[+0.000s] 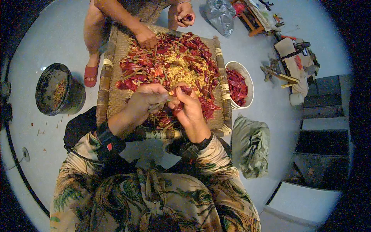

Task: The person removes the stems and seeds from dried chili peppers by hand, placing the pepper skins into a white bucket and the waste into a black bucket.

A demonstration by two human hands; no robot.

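Note:
Over the near part of a woven tray [113,98] with a wooden frame, my two hands meet, fingertips nearly touching. My left hand [145,101] is closed in a pinch around greenish stems. In my right hand [187,108], the fingers are closed on a dark red dried chili [186,90]. Below and beyond them, a heap of red dried chilies [135,69] covers much of the tray, with yellow seeds [181,71] piled in the middle.
Across the tray, a co-worker's hand [147,37] touches the heap; their other hand [185,15] holds something dark. A black bucket [79,94] stands left. A white bucket [250,83] of chilies stands right, near a green sack [251,147]. A plastic bag [221,17] lies behind.

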